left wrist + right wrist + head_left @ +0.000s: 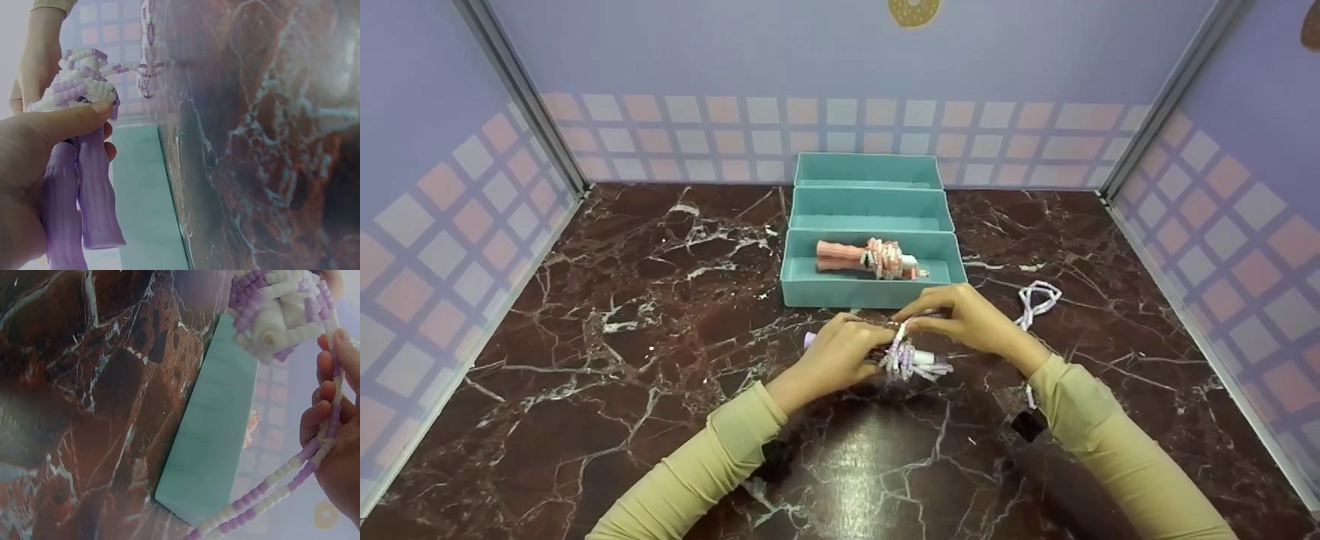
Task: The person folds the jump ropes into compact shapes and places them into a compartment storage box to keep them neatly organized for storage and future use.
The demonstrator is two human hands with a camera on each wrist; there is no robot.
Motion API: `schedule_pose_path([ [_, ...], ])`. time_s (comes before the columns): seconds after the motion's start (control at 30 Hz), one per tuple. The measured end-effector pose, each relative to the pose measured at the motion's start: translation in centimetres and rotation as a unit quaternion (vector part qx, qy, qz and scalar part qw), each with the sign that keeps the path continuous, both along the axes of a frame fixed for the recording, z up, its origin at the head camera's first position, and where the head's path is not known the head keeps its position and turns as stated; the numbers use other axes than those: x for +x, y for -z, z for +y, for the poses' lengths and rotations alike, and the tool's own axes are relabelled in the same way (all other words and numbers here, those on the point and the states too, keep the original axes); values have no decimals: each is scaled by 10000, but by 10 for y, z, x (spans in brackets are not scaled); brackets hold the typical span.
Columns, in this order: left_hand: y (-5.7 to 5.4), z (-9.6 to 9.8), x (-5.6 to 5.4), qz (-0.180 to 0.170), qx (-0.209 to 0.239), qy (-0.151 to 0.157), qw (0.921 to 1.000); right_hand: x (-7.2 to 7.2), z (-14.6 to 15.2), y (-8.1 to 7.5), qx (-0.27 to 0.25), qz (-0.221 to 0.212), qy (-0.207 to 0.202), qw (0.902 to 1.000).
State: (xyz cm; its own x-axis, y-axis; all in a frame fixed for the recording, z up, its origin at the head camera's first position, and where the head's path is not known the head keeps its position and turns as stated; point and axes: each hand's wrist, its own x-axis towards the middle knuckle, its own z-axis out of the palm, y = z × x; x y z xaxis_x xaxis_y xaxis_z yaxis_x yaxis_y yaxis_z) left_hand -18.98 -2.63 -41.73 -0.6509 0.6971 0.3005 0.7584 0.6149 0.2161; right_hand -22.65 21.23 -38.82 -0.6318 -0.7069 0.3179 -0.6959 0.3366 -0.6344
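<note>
Judged the purple handles [98, 185] light, stiff and smooth, perhaps a little slippery, hence best held round their ridged barrels. Judged the beaded rope [334, 413] light and limp despite hard-looking beads, hardly fragile but apt to slacken, hence best pinched close to the coil [901, 361]. Gripped both handles in the left hand [844, 349], just in front of the teal box [847, 294], with the thumb laid across at the coil's edge. Pinched the rope between thumb and curled fingers of the right hand [960, 319], near the box's front right corner. Found the handles lying inside the left grip, in front of the box, and the coil wrapped around their white-ended part, just past the left thumb and right beside the right fingertips. Saw the rope run on through the right palm, and a loose loop [1027, 304] to the right of the box. Noted a pink rope [885, 257] inside the box, apart from both hands.
</note>
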Motion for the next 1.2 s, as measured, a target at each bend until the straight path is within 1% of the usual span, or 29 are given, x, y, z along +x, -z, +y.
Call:
schedule_pose_path([
  [0.13,-3,2,-2,109,121,-34,9999,-4,3,4,-249,-546,122,9981],
  [0.27,-8,4,-4,204,293,-21,9994,-11,7,4,-472,-968,191,9940],
  [0.43,-10,5,-1,175,515,-86,9985,-15,9,7,-663,-1423,190,9874],
  [0.57,-8,7,3,53,841,-144,9963,-14,9,14,-925,-1889,313,9771],
  [0.7,-6,7,5,-24,1309,-222,9912,-12,7,22,-1273,-2222,493,9654],
  [0.8,-7,7,6,-101,1690,-182,9854,-12,6,27,-1519,-2249,563,9608],
  [0.87,-7,7,6,-177,1926,-83,9811,-12,5,30,-1712,-2218,565,9583],
  [0.97,-9,6,5,-343,2226,-19,9743,-11,4,37,-1915,-1970,604,9596],
  [1.03,-10,5,3,-492,2400,-47,9695,-9,3,40,-2010,-1854,755,9589],
  [1.13,-12,4,-1,-652,2589,-194,9635,-6,0,44,-1832,-1628,1143,9627],
  [1.2,-14,3,-5,-732,2697,-307,9597,-4,-2,45,-1545,-1479,1377,9671],
])
